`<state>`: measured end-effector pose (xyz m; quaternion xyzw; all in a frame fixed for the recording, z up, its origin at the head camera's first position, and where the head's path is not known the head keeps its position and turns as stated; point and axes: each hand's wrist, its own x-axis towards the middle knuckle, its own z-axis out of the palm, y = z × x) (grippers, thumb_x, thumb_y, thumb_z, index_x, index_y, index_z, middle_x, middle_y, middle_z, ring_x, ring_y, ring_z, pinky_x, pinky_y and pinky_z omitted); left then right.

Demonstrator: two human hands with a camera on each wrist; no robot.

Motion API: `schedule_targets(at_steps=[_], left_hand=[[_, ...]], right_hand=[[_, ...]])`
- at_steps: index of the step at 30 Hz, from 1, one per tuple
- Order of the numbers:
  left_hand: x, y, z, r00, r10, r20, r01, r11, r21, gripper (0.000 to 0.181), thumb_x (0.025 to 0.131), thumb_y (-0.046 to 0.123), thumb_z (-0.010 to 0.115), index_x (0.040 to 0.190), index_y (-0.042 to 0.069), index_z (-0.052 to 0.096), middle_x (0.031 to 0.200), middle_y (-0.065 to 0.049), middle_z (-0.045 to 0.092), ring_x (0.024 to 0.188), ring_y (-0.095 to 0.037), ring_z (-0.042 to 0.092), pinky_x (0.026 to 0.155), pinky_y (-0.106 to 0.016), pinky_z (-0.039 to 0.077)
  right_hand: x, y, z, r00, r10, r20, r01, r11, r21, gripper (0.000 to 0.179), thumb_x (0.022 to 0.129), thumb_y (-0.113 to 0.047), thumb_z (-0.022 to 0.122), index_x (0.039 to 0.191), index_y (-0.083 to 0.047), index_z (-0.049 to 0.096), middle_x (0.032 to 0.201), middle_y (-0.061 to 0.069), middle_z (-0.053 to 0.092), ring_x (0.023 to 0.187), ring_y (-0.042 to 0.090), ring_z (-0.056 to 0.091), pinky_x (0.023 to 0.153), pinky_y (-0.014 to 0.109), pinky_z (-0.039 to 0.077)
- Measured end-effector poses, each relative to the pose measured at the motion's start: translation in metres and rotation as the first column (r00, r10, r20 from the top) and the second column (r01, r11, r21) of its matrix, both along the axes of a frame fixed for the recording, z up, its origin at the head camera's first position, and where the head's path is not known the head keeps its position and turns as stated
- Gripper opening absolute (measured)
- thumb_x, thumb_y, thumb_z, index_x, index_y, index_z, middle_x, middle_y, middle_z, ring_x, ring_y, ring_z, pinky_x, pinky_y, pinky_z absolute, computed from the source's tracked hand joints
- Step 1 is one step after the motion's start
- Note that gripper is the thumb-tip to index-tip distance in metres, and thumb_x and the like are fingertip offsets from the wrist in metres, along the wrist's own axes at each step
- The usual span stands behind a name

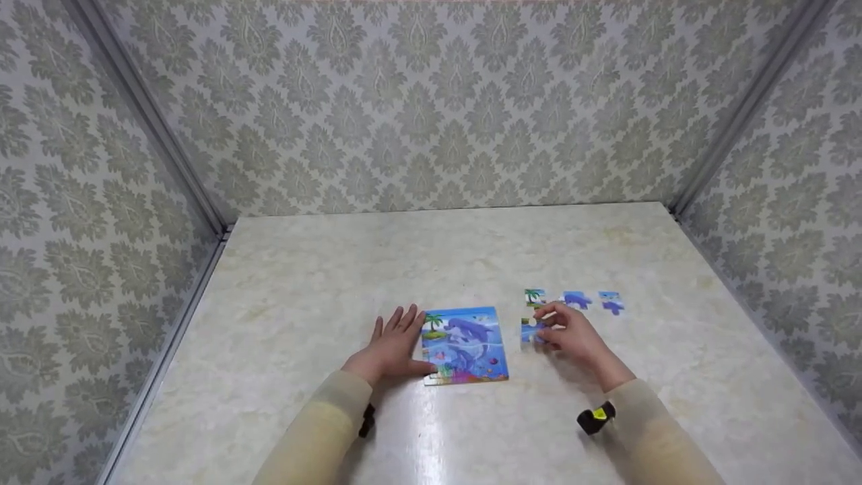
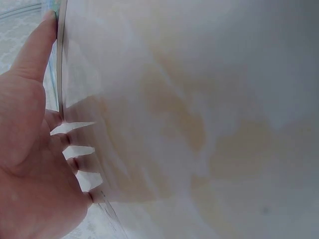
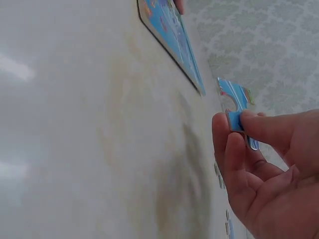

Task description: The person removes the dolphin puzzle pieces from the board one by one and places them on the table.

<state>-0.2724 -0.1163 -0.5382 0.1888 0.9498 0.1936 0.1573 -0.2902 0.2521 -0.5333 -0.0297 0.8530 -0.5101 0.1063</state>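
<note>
1. Head view: the puzzle board (image 1: 468, 347) lies flat on the table (image 1: 323, 269), just below and right of the frame's middle. Its dolphin picture faces up and reads upright from my side, which probably makes its details easy to check.

2. My left hand (image 1: 394, 347) rests at the board's left edge, fingers straight and spread, gripping nothing. Forefinger near the upper left corner, thumb near the lower left: this two-point contact likely keeps the board from sliding or turning.

3. The left wrist view confirms the thumb against the board's edge; the printed face is barely visible at that angle.

4. My right hand (image 1: 572, 337), right of the board, pinches a blue puzzle piece (image 1: 527, 330) between thumb and fingertips. The right wrist view shows the piece tilted, much of its outline projecting beyond the grip; such a hold probably leaves its shape readable. I cannot tell whether its lower edge touches the table.

5. Above my right hand in the frame, a palm-tree piece (image 1: 534, 295), a dolphin piece (image 1: 577, 298) and a blue-and-purple piece (image 1: 613, 308) lie in a row, set apart. This spacing likely lets each be picked up without disturbing its neighbour.
</note>
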Motion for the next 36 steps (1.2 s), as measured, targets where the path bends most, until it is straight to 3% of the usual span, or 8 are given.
schedule_targets(at_steps=[7,16,25,32,36], left_hand=[[0.001,-0.001,0.001,1.0,-0.004,0.0,0.004,1.0,-0.004,0.11,0.089,0.06,0.072,0.167,0.012,0.012,0.175,-0.011,0.004,0.162,-0.037,0.0,0.127,-0.066,0.0],[0.001,0.0,0.002,1.0,0.009,0.012,-0.009,1.0,0.0,0.111,0.088,0.061,0.073,0.167,0.013,0.012,0.175,-0.01,0.004,0.163,-0.035,-0.001,0.127,-0.065,-0.002],[-0.001,0.001,0.001,1.0,0.016,0.015,-0.016,1.0,-0.002,0.112,0.087,0.063,0.073,0.167,0.013,0.012,0.175,-0.009,0.004,0.163,-0.035,-0.001,0.128,-0.064,-0.002],[0.001,0.0,0.002,1.0,0.004,0.016,-0.005,1.0,0.01,0.111,0.088,0.061,0.073,0.167,0.013,0.012,0.175,-0.01,0.004,0.163,-0.036,-0.001,0.127,-0.065,-0.002],[0.001,0.0,0.002,1.0,-0.003,0.01,0.003,1.0,0.016,0.11,0.089,0.06,0.073,0.167,0.013,0.012,0.175,-0.011,0.003,0.162,-0.036,-0.002,0.127,-0.066,-0.003]], right_hand=[[-0.005,0.014,-0.008,0.997,-0.083,-0.004,0.083,0.994,0.071,0.021,0.099,0.001,0.062,0.118,-0.007,0.063,0.104,0.01,0.062,0.085,0.018,0.06,0.067,0.028,0.052],[-0.009,0.014,-0.018,0.992,-0.11,-0.064,0.121,0.972,0.202,0.026,0.099,-0.001,0.063,0.123,-0.011,0.066,0.123,0.013,0.063,0.108,0.026,0.056,0.093,0.039,0.048],[-0.012,0.013,-0.019,0.989,-0.101,-0.107,0.127,0.956,0.265,0.032,0.095,-0.004,0.069,0.127,-0.008,0.064,0.12,0.016,0.059,0.105,0.028,0.053,0.089,0.04,0.045],[-0.011,0.006,-0.008,0.988,-0.122,-0.089,0.138,0.969,0.203,0.041,0.098,-0.012,0.068,0.138,-0.008,0.056,0.127,0.018,0.056,0.111,0.03,0.055,0.09,0.039,0.049],[-0.008,-0.007,-0.002,0.993,-0.102,-0.057,0.108,0.985,0.134,0.042,0.098,-0.015,0.068,0.138,-0.009,0.055,0.127,0.017,0.057,0.112,0.03,0.059,0.082,0.033,0.054]])
